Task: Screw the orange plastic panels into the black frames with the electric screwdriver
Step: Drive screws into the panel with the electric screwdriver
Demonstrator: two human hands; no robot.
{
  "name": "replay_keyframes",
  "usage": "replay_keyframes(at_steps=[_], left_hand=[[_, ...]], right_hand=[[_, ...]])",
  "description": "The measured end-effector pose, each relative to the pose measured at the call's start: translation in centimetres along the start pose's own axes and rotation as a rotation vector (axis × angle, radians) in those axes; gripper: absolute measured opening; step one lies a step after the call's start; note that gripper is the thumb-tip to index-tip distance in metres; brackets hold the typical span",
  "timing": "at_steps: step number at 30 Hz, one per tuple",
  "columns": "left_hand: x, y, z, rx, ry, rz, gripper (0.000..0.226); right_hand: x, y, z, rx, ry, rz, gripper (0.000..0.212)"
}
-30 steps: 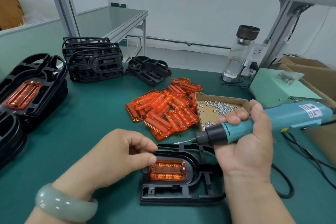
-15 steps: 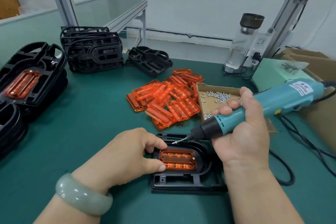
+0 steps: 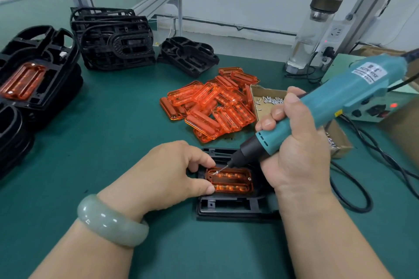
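While the right hand [image 3: 294, 161] is wrapped tight round the teal screwdriver [image 3: 340, 102], its bit comes down at a slant from the far right. A small screw [image 3: 217, 172] on the tip touches the far left corner of the orange panel [image 3: 231, 180]. That panel sits in the recess of the black frame [image 3: 226, 208], which lies flat on the green table [image 3: 113, 120] near the person, between the two hands. The left hand [image 3: 172, 174] has its fingers curled, thumb and forefinger pinching the left end of the panel to steady it, the fingertips [image 3: 207, 162] just beside the screw.

That closeness is the first worry: should the bit skip off the screw, it would slide straight toward those fingers. The slant is the second. A screw driven at that angle may cross its hole, chew the plastic or crack the orange corner, so the tool wants standing up straighter before the trigger goes. If the pinch loosens, the panel might twist in its seat as the screw bites. I can make out only one other silver head [image 3: 249, 178], at the right end, and cannot tell whether it is driven home. The black cord [image 3: 371, 201] loops on the table to the right; a tug from it could pull the tool off line.
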State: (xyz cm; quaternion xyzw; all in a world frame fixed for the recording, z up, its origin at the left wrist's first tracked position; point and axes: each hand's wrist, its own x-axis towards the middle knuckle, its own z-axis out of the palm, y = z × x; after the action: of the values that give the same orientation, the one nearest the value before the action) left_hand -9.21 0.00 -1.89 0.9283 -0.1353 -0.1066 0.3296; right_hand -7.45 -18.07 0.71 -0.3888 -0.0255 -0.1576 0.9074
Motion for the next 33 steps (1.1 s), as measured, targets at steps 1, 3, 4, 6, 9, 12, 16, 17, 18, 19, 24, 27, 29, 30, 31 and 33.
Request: replay_keyframes(at_steps=[1, 3, 4, 6, 9, 12, 16, 17, 18, 19, 24, 27, 29, 30, 31, 33], left_hand=[[0.0, 0.0, 0.0, 0.005, -0.003, 0.003, 0.033], [0.0, 0.0, 0.0, 0.011, -0.008, 0.01, 0.031], [0.0, 0.0, 0.0, 0.011, -0.007, 0.009, 0.031], [0.1, -0.1, 0.0, 0.01, -0.002, 0.005, 0.034], [0.1, -0.1, 0.1, 0.017, -0.002, 0.004, 0.036], [0.2, -0.1, 0.0, 0.017, -0.003, 0.004, 0.035], [0.2, -0.1, 0.0, 0.017, 0.0, 0.005, 0.037], [0.2, -0.1, 0.0, 0.013, 0.001, 0.003, 0.037], [0.2, -0.1, 0.0, 0.009, 0.002, 0.003, 0.037], [0.2, -0.1, 0.0, 0.006, 0.002, 0.003, 0.037], [0.1, 0.1, -0.1, 0.01, -0.002, 0.005, 0.037], [0.2, 0.2, -0.1, 0.04, -0.003, 0.015, 0.036], [0.1, 0.3, -0.2, 0.045, -0.012, 0.022, 0.034], [0.1, 0.3, -0.2, 0.041, -0.014, 0.023, 0.033], [0.1, 0.4, -0.3, 0.035, -0.012, 0.022, 0.03], [0.1, 0.6, -0.2, 0.028, 0.002, 0.018, 0.026]], right_hand=[[-0.1, 0.1, 0.0, -0.008, -0.006, -0.003, 0.012], [-0.2, 0.1, 0.1, -0.025, -0.02, -0.012, 0.01], [-0.2, 0.1, 0.1, -0.033, -0.028, -0.014, 0.01], [-0.3, 0.2, 0.2, -0.043, -0.04, -0.015, 0.009], [-0.3, 0.3, 0.3, -0.05, -0.051, -0.019, 0.008], [-0.5, 0.3, 0.4, -0.074, -0.056, -0.032, 0.008], [-0.7, 0.3, 0.9, -0.111, -0.066, -0.05, 0.009], [-0.7, 0.4, 1.0, -0.119, -0.07, -0.055, 0.01], [-0.8, 0.4, 1.0, -0.128, -0.077, -0.06, 0.01], [-0.8, 0.3, 1.1, -0.136, -0.086, -0.063, 0.011], [-0.9, 0.3, 1.4, -0.16, -0.154, -0.071, 0.013], [-0.9, 0.4, 1.8, -0.191, -0.254, -0.074, 0.015], [-0.9, 0.5, 2.2, -0.237, -0.348, -0.088, 0.018], [-0.9, 0.6, 2.5, -0.252, -0.395, -0.085, 0.021], [-0.9, 0.6, 2.7, -0.261, -0.433, -0.074, 0.024], [-0.8, 0.8, 3.1, -0.275, -0.483, -0.041, 0.027]])
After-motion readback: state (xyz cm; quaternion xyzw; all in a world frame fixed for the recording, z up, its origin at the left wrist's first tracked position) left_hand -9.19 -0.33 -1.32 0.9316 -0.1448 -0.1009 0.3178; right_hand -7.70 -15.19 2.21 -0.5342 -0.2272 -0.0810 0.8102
